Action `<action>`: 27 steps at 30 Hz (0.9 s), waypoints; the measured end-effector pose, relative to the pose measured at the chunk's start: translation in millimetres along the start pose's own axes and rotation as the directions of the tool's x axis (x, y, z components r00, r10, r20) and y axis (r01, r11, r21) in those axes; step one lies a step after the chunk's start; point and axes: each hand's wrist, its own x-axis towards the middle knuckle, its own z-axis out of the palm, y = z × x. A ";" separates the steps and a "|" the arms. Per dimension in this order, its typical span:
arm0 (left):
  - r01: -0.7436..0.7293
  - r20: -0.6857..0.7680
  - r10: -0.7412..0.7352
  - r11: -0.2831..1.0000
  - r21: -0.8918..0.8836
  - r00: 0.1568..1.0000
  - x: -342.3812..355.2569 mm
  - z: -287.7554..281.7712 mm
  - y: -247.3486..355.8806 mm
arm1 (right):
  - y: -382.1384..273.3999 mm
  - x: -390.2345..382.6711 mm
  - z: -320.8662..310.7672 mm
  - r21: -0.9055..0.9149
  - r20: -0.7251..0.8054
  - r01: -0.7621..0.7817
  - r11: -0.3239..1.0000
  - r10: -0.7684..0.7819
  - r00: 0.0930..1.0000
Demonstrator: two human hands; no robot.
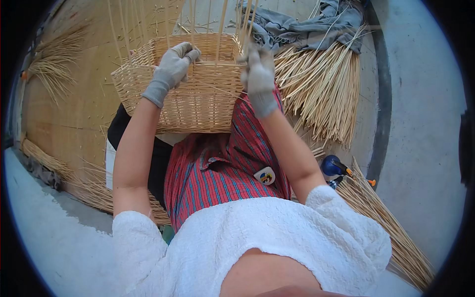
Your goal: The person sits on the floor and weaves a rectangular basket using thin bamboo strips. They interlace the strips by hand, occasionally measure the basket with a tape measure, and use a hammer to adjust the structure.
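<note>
A half-woven wicker basket lies tilted across my lap, its upright stakes rising past the upper edge of view. My left hand, in a pale grey work glove, is closed at the basket's near upper edge, with finger and thumb pinching a wicker strand. That thin wicker strand runs along the edge toward the right. At the basket's right corner my gloved right hand is closed around the strand's other stretch; its fingertips are blurred by motion.
A thick bundle of loose wicker rods lies at the right, partly under a grey cloth. More rods lie at the far left. Beside my right elbow are a dark blue object with an orange tip and another rod bundle.
</note>
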 end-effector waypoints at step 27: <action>-0.407 -0.093 0.664 0.556 0.725 0.742 -37.2 125.1 34.0 | -7.2 24.1 -61.1 -0.178 -0.065 -0.176 0.968 0.167 0.984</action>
